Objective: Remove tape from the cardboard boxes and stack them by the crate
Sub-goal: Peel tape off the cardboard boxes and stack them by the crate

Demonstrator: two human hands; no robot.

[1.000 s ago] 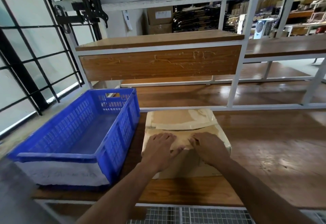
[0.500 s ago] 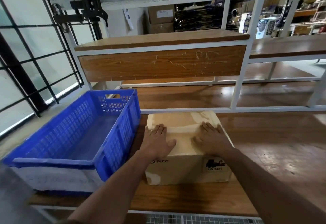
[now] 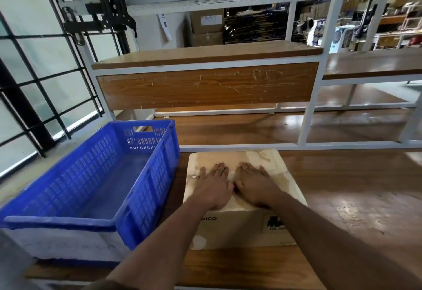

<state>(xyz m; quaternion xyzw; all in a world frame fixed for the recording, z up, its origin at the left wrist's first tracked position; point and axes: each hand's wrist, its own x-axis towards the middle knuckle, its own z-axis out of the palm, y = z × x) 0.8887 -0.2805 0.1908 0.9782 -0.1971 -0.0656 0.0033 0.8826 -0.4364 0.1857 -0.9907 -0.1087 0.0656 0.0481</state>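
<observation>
A pale cardboard box (image 3: 242, 230) stands on the wooden table right beside the blue plastic crate (image 3: 146, 198). Its top is closed and carries shiny patches of tape (image 3: 267, 156); the front face reads "PICO" and has a black label. My left hand (image 3: 213, 185) and my right hand (image 3: 255, 185) lie flat, palms down, side by side on the middle of the box top, thumbs almost touching. Neither hand grips anything. The centre seam of the box is hidden under my hands.
The crate holds nothing and sits at the table's left end. A white metal frame with a wooden shelf panel (image 3: 205, 88) rises behind the box. Bare wooden tabletop (image 3: 356, 193) stretches to the right. Windows with black bars are on the left.
My hands slid from the outer parts of the box top toward its middle and now lie close together. The box has stayed in place beside the crate.
</observation>
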